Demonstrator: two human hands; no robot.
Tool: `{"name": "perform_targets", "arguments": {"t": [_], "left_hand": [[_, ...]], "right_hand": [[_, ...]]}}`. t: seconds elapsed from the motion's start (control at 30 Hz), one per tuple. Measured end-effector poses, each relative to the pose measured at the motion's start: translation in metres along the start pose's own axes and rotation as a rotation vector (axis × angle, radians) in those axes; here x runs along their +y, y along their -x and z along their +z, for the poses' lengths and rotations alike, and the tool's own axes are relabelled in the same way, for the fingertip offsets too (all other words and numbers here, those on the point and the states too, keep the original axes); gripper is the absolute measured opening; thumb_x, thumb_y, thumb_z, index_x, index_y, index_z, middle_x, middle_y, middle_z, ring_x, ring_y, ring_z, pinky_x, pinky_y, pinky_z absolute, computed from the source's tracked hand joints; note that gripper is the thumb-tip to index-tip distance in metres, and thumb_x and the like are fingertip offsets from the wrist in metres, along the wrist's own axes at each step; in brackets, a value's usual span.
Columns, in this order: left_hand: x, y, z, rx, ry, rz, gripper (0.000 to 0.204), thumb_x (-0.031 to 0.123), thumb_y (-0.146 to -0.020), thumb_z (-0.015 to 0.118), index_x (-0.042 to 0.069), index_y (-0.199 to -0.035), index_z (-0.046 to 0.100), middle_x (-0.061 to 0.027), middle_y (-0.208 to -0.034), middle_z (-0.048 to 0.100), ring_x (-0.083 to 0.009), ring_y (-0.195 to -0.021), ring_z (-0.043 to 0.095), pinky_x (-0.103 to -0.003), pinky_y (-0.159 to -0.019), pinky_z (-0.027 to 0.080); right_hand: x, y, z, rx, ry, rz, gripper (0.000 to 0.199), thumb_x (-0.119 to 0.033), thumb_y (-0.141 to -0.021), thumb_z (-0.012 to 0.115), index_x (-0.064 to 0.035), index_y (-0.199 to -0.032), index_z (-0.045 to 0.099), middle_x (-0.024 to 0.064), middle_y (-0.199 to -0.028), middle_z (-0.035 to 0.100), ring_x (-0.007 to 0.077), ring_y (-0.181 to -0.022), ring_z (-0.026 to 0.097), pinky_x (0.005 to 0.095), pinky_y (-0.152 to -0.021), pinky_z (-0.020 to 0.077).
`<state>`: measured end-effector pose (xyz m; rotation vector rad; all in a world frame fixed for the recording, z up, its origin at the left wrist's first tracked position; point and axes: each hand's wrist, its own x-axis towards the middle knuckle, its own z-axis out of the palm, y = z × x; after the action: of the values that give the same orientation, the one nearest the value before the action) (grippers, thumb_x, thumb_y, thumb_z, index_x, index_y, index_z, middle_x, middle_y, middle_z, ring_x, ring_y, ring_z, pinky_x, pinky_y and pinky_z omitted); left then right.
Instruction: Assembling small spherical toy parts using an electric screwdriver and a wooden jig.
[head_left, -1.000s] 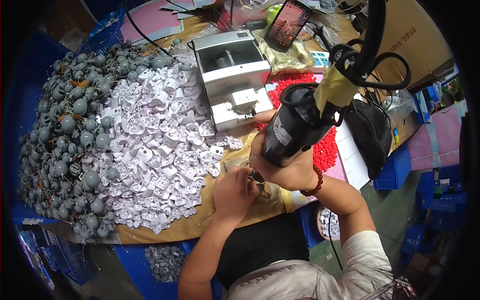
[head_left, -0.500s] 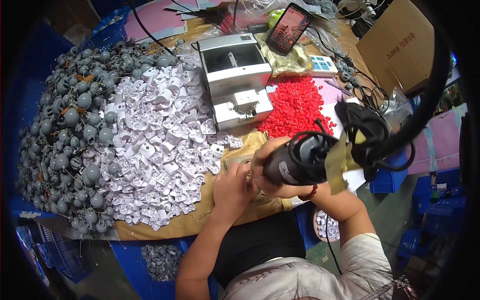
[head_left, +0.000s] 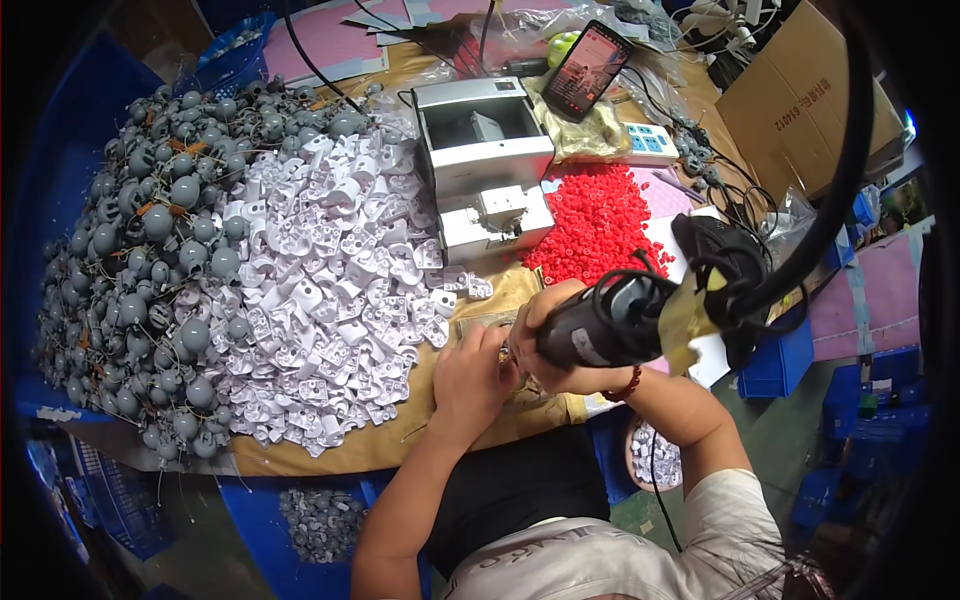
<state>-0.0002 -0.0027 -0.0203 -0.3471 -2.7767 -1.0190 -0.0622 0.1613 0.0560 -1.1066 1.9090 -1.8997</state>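
Right grip: my right grip (head_left: 566, 374) is closed round the body of a black power tool (head_left: 585, 338), fingers wrapped over its upper side.
Left grip: my left grip (head_left: 470, 378) is bent in close beside the tool's front end; a small piece (head_left: 504, 354) shows at my fingertips, mostly hidden, so I cannot tell whether I pinch it or just steady it.
Tool: it sits above the near edge of the counter (head_left: 405, 426), tilted, front end toward my left fingers. I judge it fairly heavy, stiff and smooth-cased, best taken round the thick middle.
Cord: the thick black cable (head_left: 845, 190) rises to the right, and with yellow tape (head_left: 683, 325) at the tail it would probably tug, so a hold ahead of the tape seems wiser.
Small piece: likely light and easy to lose; I would hold it by its edges, fingertips clear of the tool's front.
White parts: a loose heap (head_left: 330, 290) left of my hands.
Silver machine: the box-like machine (head_left: 490, 165) stands beyond my hands.
Red caps: a pile (head_left: 595, 225) right of that machine.
Grey parts: round, wired pieces (head_left: 160, 225) at far left.
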Motion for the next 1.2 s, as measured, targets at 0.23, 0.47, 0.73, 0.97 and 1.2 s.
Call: {"name": "perform_targets", "arguments": {"t": [0.23,0.47,0.73,0.97,1.2], "left_hand": [[0.002,0.001,-0.001,0.029,0.014,-0.062,0.045,0.015,-0.077,0.077,0.008,-0.118,0.060,-0.0108,-0.104,0.060,-0.0344,-0.088,0.063,-0.046,-0.074,0.049],[0.002,0.002,-0.002,0.009,0.023,-0.099,0.044,0.019,-0.079,0.077,0.006,-0.119,0.063,-0.0110,-0.112,0.061,-0.0338,-0.095,0.063,-0.045,-0.079,0.050],[-0.004,0.004,0.003,0.022,-0.035,-0.051,0.044,0.024,-0.081,0.077,0.007,-0.120,0.064,-0.0101,-0.113,0.060,-0.0313,-0.095,0.063,-0.045,-0.078,0.050],[-0.006,0.006,0.005,0.034,-0.034,-0.029,0.044,0.024,-0.081,0.077,0.008,-0.120,0.064,-0.0094,-0.113,0.060,-0.0303,-0.095,0.063,-0.044,-0.076,0.049],[-0.004,0.007,0.002,0.020,0.031,-0.034,0.044,0.017,-0.077,0.079,0.007,-0.118,0.064,-0.0097,-0.112,0.062,-0.0308,-0.097,0.064,-0.043,-0.079,0.049]], "right_hand": [[0.005,-0.033,-0.026,0.304,-0.142,-0.228,0.061,0.005,-0.086,0.067,-0.0097,-0.137,0.037,0.0043,-0.076,0.056,0.0188,-0.066,0.060,0.0378,-0.064,0.0525],[0.070,-0.047,-0.022,0.492,0.126,-0.405,0.072,0.005,-0.083,0.069,0.0028,-0.143,0.030,0.0065,-0.087,0.068,0.0153,-0.079,0.068,0.0315,-0.080,0.0553],[0.092,-0.051,-0.021,0.386,0.422,-0.414,0.075,0.009,-0.085,0.063,-0.0031,-0.147,0.023,0.0096,-0.085,0.060,0.0200,-0.070,0.062,0.0409,-0.075,0.0588],[0.092,-0.050,-0.016,0.427,0.356,-0.428,0.076,0.009,-0.084,0.062,-0.0036,-0.148,0.023,0.0095,-0.082,0.060,0.0208,-0.069,0.063,0.0424,-0.077,0.0589],[0.021,-0.062,-0.030,0.449,-0.056,-0.532,0.078,-0.001,-0.089,0.064,-0.0051,-0.152,0.017,0.0085,-0.079,0.060,0.0189,-0.066,0.062,0.0388,-0.071,0.0581]]}}
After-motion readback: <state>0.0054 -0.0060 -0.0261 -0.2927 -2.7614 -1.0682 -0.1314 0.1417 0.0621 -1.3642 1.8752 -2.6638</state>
